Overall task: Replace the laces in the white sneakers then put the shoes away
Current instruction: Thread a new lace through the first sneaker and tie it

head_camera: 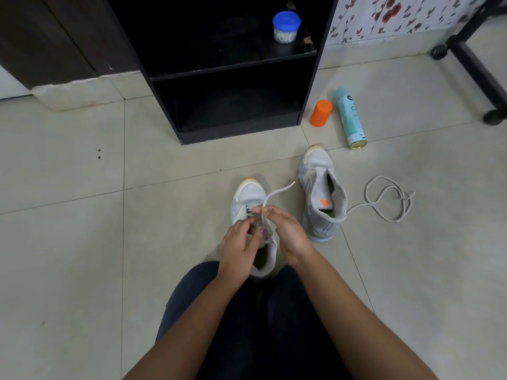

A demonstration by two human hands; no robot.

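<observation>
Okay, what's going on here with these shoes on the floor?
A person seated on the floor is working a flat white lace through the near white sneaker, both the left hand and right hand pinching it by the eyelets. The second white sneaker stands to the right, apparently unlaced, a loose round white lace beside its heel. Neither shoe is in the black shelf unit yet.

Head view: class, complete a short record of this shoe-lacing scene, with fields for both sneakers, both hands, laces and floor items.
Near sneaker: white fabric sneaker with orange toe tip, on tiles
Left hand: pinches white flat lace at eyelets
Right hand: pinches same lace
Other sneaker: matching white sneaker, unlaced
Spare lace: loose white cord lace, looped on tiles
Floor items: orange plastic cylinder, teal spray can lying down
</observation>
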